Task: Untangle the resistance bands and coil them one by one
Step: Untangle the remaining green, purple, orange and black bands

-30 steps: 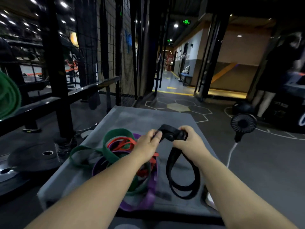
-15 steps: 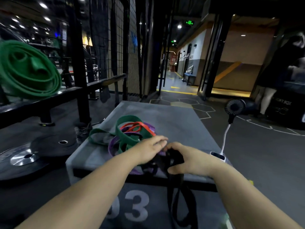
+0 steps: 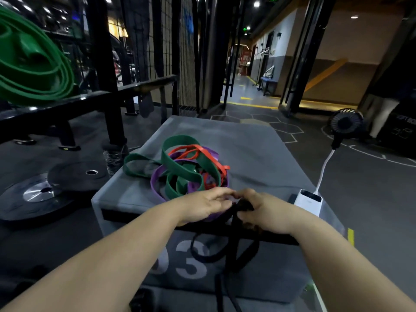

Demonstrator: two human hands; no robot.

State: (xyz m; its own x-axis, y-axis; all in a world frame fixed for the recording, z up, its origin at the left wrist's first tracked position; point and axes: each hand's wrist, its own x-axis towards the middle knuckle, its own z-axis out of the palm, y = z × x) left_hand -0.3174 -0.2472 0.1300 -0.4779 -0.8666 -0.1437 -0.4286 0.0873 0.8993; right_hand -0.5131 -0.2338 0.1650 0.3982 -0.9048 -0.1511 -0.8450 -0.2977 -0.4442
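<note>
A tangle of bands lies on top of a grey padded box (image 3: 252, 154): a green band (image 3: 180, 170), a red band (image 3: 203, 154) and a purple band (image 3: 157, 188) looped through each other. A black band (image 3: 207, 255) hangs down the front of the box over the number printed there. My right hand (image 3: 263, 210) is shut on the upper part of the black band at the box's near edge. My left hand (image 3: 204, 206) touches the same bundle with fingers stretched out, just in front of the tangle.
A white power bank (image 3: 309, 201) with a small fan (image 3: 345, 124) on a stalk stands at the box's right edge. Weight plates (image 3: 45, 194) lie on the floor at left. A coiled green band (image 3: 33, 64) hangs on a black rack. A person stands at far right.
My hands came down from above the box to its near edge with the black band. The band's loop now hangs over the front of the box. The view tilted down.
</note>
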